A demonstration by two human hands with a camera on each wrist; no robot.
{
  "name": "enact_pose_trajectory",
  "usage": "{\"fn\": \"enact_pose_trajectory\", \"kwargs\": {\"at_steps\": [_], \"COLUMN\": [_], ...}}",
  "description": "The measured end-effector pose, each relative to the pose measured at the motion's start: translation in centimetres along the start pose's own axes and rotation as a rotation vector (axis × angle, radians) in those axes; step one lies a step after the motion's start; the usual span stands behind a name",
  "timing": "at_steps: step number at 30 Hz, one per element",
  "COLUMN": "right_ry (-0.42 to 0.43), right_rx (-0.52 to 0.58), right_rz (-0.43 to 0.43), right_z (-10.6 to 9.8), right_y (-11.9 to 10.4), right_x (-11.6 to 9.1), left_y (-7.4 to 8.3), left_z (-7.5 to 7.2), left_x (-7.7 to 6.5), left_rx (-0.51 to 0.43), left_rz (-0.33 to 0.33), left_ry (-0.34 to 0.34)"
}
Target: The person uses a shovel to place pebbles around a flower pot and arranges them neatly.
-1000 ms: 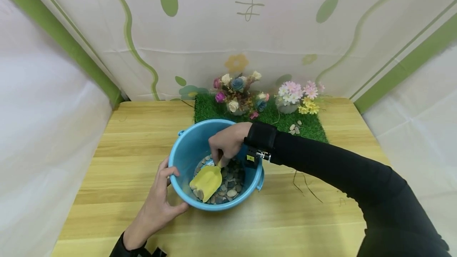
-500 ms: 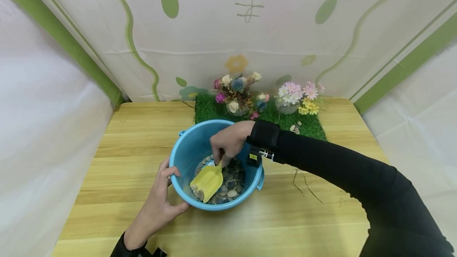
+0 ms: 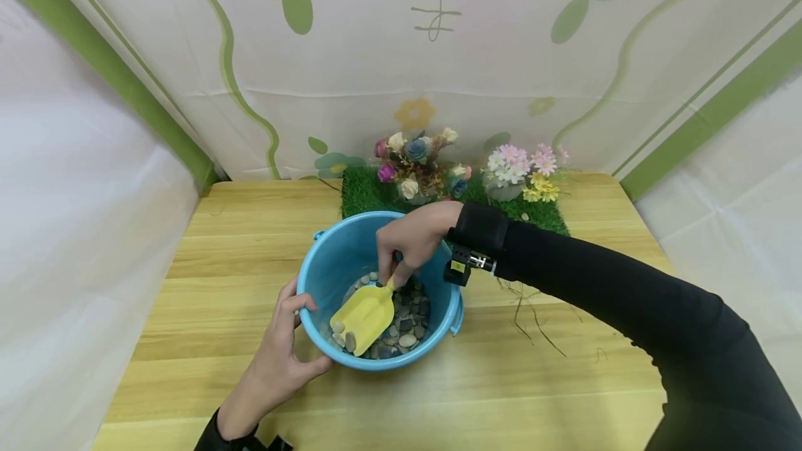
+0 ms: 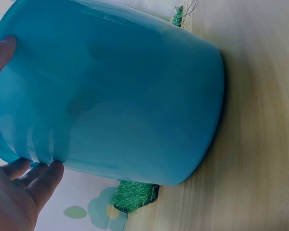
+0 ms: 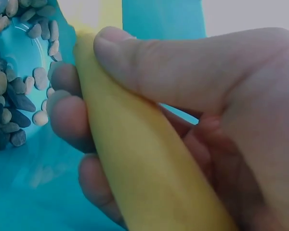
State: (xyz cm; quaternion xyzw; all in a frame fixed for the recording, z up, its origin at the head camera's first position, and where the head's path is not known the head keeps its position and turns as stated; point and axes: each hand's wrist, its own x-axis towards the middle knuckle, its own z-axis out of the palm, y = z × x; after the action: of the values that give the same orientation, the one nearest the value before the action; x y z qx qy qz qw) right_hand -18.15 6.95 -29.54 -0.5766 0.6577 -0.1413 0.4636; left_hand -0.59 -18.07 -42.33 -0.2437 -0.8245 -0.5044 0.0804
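Note:
A blue bucket [image 3: 313, 329] stands on the wooden table, with grey and cream pebbles [image 3: 401, 333] on its bottom. My left hand [image 3: 282, 353] holds it from the left, fingertips hooked over the rim and thumb against the outer wall. In the left wrist view the bucket wall [image 4: 135, 96] fills most of the picture. Inside the bucket, my right hand [image 3: 413, 242] grips a yellow toy shovel [image 3: 366, 315] by its handle. Its blade slopes down to the left, with a few pebbles at the front edge. The right wrist view shows fingers and thumb wrapped round the shovel handle [image 5: 130, 149].
Behind the bucket lies a green turf mat [image 3: 363, 190], bearing a pot of mixed roses [image 3: 416, 165] and a pot of pink, white and yellow flowers [image 3: 514, 169]. Thin dark strands [image 3: 539, 326] lie on the table [image 3: 501, 395] to the right. A printed curtain [image 3: 351, 54] hangs behind.
My right hand has risen slightly and shifted right and back, tilting the shovel a little higher with pebbles at its front edge. The left hand and the bucket have stayed in place.

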Motion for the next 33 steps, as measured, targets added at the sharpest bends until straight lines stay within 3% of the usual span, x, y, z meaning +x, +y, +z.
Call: {"fn": "enact_pose_trajectory", "kwargs": {"at_steps": [3,4,10,11,17,24,33], "right_ry": [-0.012,-0.011,-0.001,0.004,0.054,0.078,0.146], "right_rx": [0.028,0.027,0.082,0.101,0.121,0.182,0.161], "right_rz": [-0.025,-0.043,-0.097,-0.090,-0.059,-0.031,-0.030], "right_z": [-0.1,0.1,0.1,-0.1,0.2,0.2,0.5], "right_y": [0.4,1.8,2.0,0.6,-0.3,-0.5,-0.2], "right_x": [-0.3,0.1,-0.9,-1.5,-2.3,-3.5,-5.4], "left_y": [-0.1,-0.1,0.0,0.0,0.0,-0.2,-0.1], "left_z": [0.0,0.0,0.0,0.0,0.0,0.0,0.0], "left_x": [0.0,0.0,0.0,0.0,0.0,-0.1,0.0], "left_rx": [0.007,0.009,0.008,0.008,0.001,-0.007,0.000], "left_rz": [0.005,0.008,0.015,0.015,0.013,0.028,0.013], "left_ry": [0.002,0.002,0.004,0.004,0.009,0.011,0.006]}}
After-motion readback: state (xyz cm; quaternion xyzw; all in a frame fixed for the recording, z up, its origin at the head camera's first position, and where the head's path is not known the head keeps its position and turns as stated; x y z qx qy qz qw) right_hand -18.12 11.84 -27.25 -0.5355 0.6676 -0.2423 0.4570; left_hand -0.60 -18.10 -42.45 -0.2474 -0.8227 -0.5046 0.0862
